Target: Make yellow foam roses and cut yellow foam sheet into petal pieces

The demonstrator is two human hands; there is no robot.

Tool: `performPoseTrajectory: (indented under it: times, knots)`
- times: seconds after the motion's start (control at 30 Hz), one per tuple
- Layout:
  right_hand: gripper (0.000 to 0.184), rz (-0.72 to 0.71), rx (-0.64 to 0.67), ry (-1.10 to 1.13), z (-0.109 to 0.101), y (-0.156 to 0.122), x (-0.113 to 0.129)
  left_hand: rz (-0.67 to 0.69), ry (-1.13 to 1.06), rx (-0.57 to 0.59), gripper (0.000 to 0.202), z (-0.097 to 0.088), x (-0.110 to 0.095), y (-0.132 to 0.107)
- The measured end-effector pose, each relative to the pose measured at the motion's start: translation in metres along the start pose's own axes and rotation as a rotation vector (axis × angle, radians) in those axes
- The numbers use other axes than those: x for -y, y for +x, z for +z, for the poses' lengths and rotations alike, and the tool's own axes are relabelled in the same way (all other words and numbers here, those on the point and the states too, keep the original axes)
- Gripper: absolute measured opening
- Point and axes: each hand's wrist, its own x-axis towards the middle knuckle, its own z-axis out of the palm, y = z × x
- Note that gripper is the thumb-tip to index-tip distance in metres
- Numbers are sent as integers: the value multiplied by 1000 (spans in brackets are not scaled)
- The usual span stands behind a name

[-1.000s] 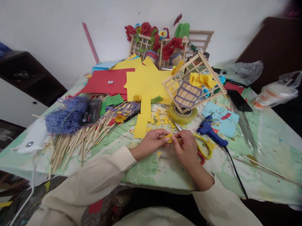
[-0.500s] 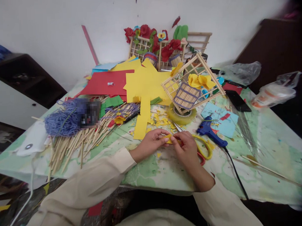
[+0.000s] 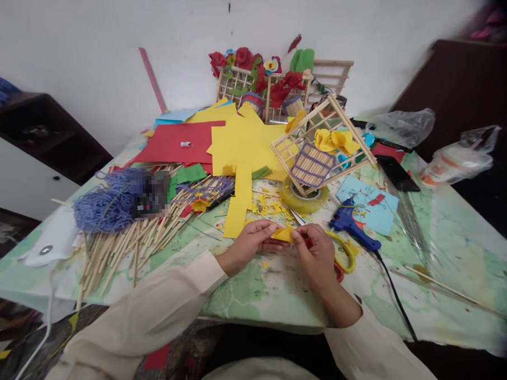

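My left hand [image 3: 251, 243] and my right hand [image 3: 315, 253] meet just above the near edge of the table [image 3: 258, 290]. Both pinch a small yellow paper piece [image 3: 283, 234] between thumbs and fingertips. Yellow-handled scissors [image 3: 340, 248] lie right behind my right hand, partly hidden by it. Yellow paper scraps [image 3: 268, 203] are strewn just beyond my hands, beside a long yellow paper strip [image 3: 239, 204].
A blue glue gun [image 3: 351, 225] with a black cord lies to the right. A tape roll [image 3: 302, 200] sits under a tilted wooden frame with yellow flowers [image 3: 322, 142]. Bamboo sticks [image 3: 129, 240] and blue yarn [image 3: 106, 199] fill the left; coloured paper sheets [image 3: 217, 138] lie behind.
The yellow piece has been turned slightly and sits flatter between my fingers. My hands stayed in place; the view shifted a little.
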Motion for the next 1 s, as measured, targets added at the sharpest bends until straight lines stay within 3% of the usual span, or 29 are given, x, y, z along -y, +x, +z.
performPoseTrajectory:
  times: [0.2, 1.0]
  knots:
    - [19, 24, -13, 4, 0, 1, 1, 50, 158, 8, 39, 3, -1, -1]
    - [20, 34, 39, 19, 0, 2, 1, 12, 127, -95, 34, 2, 0, 1]
